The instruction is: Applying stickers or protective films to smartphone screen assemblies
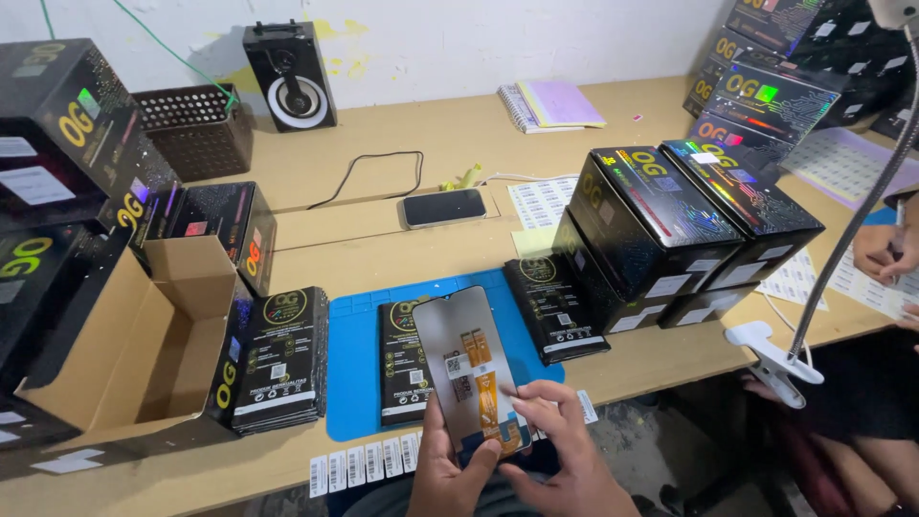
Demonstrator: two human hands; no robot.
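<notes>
Both hands are holding a phone screen panel [471, 369] up over the near edge of the table [402, 134], back side facing the camera w/ an orange ribbon cable [488, 397] running down it. Left hand [450, 469] is gripping the panel's lower left from below, thumb lying up against the back. Right hand [565, 460] is sitting at the lower right — fingers [541, 407] curling loosely over the bottom corner near the cable end, pinching the panel's edge. The panel is tilting slightly left at the top, and hanging in front of the blue mat [359, 354].

On the mat behind it, a stack of flat black packets [402, 359] is lying, partly hidden by the panel. Another black stack [555, 306] is resting at the mat's right edge, and a thicker stack [280, 359] is standing just left of the mat, beside an open cardboard box [144, 335]. A strip of barcode stickers [369, 461] is lying along the table edge, just left of the left hand.

Farther back: a dark phone [442, 207] lying flat, a speaker [290, 75] against the wall, a notebook [550, 103], and big black boxes [689, 225] piled at right. Another person's hand [885, 251] is resting on sticker sheets [866, 287] at far right — near a clamp lamp [775, 359].
</notes>
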